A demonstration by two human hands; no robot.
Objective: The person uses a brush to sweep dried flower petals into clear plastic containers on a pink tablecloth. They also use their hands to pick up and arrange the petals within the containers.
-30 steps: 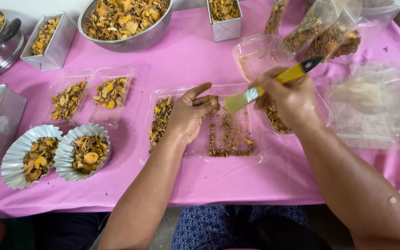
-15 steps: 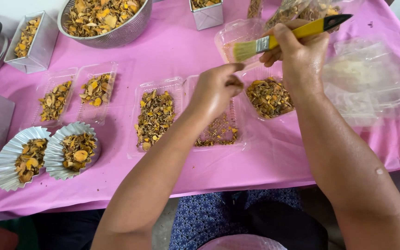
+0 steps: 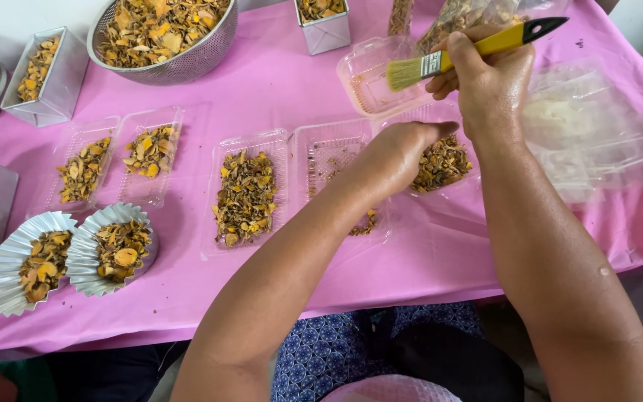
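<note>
Fingers of the right hand (image 3: 489, 85): curled fully around the yellow handle of a paintbrush (image 3: 461, 53), gripping it at mid-length. Fingers of the left hand (image 3: 400, 152): bunched loosely together, tips resting at the near edge of a clear plastic tray of dried orange-brown pieces (image 3: 444, 162); whether anything is pinched between them cannot be told.

Paintbrush: held above the tabletop (image 3: 277, 89), over an empty clear tray (image 3: 370, 78). Long axis near horizontal, slightly tilted; pale bristles point left and a little down, black handle tip points right and up toward the far edge.

Nearby: a part-emptied tray (image 3: 336, 171) under the left forearm; a full tray (image 3: 245, 195) to its left; two smaller filled trays (image 3: 117, 160); two pleated foil cups (image 3: 68, 253) with the same pieces; a metal colander (image 3: 161, 37) heaped with them; square metal tins (image 3: 42, 74); a stack of clear lids (image 3: 597, 134) at right.

Change from half a second ago: brush and right hand sit much as before, above the empty tray; the left hand has moved right, from the middle tray to the edge of the filled one.
</note>
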